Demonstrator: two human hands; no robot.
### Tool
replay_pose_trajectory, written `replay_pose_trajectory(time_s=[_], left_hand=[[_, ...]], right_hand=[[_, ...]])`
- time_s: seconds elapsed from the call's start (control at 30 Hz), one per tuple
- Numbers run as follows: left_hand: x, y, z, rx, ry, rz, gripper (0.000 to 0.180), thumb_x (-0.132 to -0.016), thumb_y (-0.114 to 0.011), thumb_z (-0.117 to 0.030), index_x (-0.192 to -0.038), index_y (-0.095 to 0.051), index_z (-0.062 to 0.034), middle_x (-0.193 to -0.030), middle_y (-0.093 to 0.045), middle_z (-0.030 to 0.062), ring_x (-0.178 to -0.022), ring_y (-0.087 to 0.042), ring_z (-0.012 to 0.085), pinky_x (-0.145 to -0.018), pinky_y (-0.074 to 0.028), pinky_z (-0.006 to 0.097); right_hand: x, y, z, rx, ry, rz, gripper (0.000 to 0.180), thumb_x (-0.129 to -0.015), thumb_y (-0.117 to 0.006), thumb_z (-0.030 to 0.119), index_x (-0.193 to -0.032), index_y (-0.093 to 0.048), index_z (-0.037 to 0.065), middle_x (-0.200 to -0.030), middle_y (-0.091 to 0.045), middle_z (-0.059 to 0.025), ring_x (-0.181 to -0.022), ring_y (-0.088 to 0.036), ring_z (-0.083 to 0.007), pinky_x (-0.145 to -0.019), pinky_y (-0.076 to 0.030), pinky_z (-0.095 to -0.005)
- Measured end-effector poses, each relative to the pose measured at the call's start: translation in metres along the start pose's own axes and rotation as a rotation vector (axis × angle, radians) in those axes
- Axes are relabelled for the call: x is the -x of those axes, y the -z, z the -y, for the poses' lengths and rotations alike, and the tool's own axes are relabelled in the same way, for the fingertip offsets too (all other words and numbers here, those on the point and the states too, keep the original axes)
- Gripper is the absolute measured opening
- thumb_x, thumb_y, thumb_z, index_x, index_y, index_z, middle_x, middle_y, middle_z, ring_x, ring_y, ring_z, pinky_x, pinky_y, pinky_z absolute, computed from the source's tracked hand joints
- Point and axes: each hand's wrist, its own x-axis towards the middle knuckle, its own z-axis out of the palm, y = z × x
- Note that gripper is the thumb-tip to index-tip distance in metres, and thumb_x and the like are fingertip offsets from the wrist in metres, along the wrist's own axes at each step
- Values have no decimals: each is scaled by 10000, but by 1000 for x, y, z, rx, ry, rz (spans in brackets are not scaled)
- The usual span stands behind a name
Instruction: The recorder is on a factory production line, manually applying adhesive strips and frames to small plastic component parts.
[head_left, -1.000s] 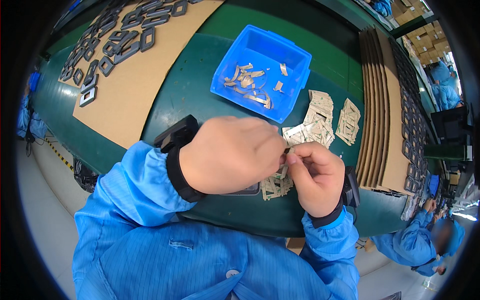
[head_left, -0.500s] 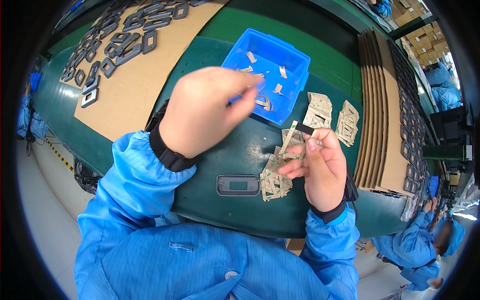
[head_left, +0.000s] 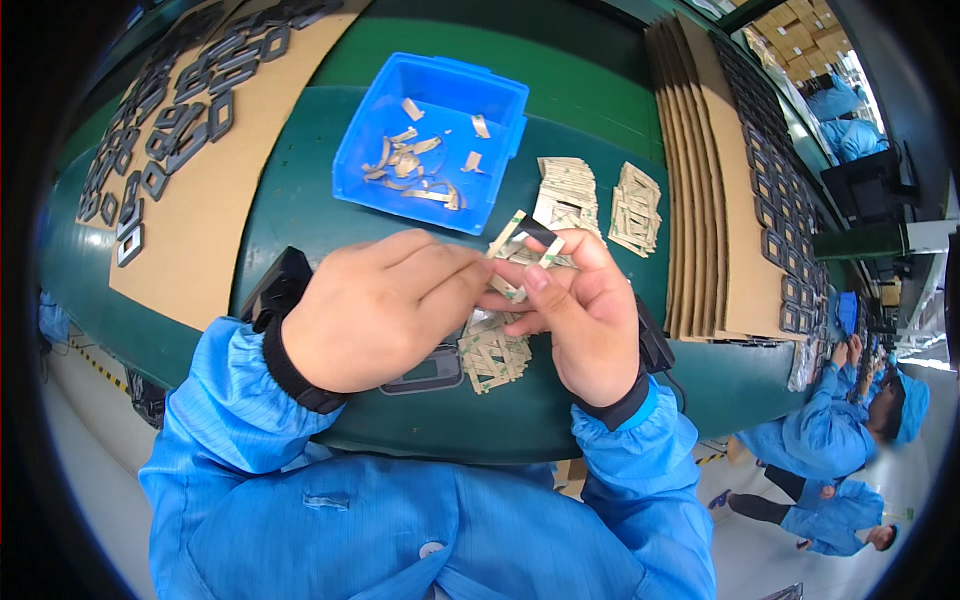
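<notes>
A thin rectangular adhesive frame (head_left: 507,231) with tan paper backing is pinched in my right hand (head_left: 585,320). Along its far side a black strip shows without the paper. My left hand (head_left: 375,305) has its fingers together, pressed to the near left corner of that frame; the fingertips are partly hidden. Below my left hand, a grey plastic housing (head_left: 430,372) lies on the table, partly covered. Under and beside my right hand is a loose pile of adhesive frames (head_left: 495,358).
A blue bin (head_left: 510,105) holding curled paper scraps stands beyond my hands. More adhesive frame stacks (head_left: 568,185) lie right of it. Dark plastic frames cover a cardboard sheet (head_left: 225,225) at left. Upright cardboard sheets (head_left: 690,190) stand at right. Co-workers (head_left: 820,425) are farther right.
My left hand has come down from over the blue bin to the adhesive frame in my right hand. The whole view has shifted, so the bin and stacks appear farther left.
</notes>
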Motion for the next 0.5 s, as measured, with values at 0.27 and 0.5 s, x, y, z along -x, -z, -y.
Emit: replay_pose_trajectory(time_s=[0.27, 0.5], left_hand=[[-3, 1, 5, 62, 80, -39, 229, -749, -741, 31, -959, -657, -4, -903, -683, 93, -726, -658, 246, -613, -540, 350], [1, 6, 1, 621, 466, 111, 148, -858, -720, -70, -976, -632, -58, -903, -654, 143, -810, -660, 310, -696, -528, 413]], right_hand=[[6, -2, -10, 338, 273, -9, 218, -869, -763, 35, -1066, -692, -22, -1011, -741, -100, -927, -715, -151, -746, -568, -292], [-3, 2, -5, 1119, 837, -55, 339, -750, -832, 72, -1077, -741, 69, -1143, -712, -131, -954, -714, -319, -783, -578, -328]])
